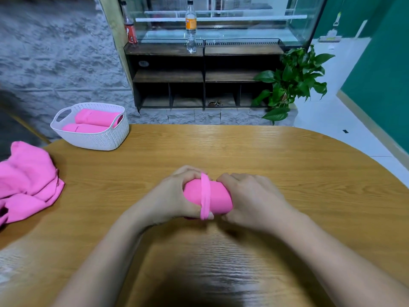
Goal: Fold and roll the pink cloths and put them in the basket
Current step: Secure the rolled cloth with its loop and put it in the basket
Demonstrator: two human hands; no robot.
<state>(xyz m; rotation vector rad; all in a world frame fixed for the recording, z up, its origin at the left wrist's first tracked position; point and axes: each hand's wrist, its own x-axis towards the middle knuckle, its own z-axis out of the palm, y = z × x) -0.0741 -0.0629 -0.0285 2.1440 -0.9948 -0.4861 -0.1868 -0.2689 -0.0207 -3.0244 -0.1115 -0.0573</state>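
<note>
A rolled pink cloth (218, 199) lies across the middle of the wooden table (287, 165), with a thin pink band of its own fabric wrapped around it. My left hand (170, 196) grips the roll's left end, thumb under the band. My right hand (254, 200) grips the right end. A white woven basket (106, 140) stands at the table's far left and holds two rolled pink cloths (95, 118). A loose heap of pink cloths (26, 180) lies at the table's left edge.
Behind the table is a dark shelf unit (203, 74) with two bottles (190, 27) on top. A green potted plant (292, 83) stands at its right. A rough grey wall is at the left, white floor at the right.
</note>
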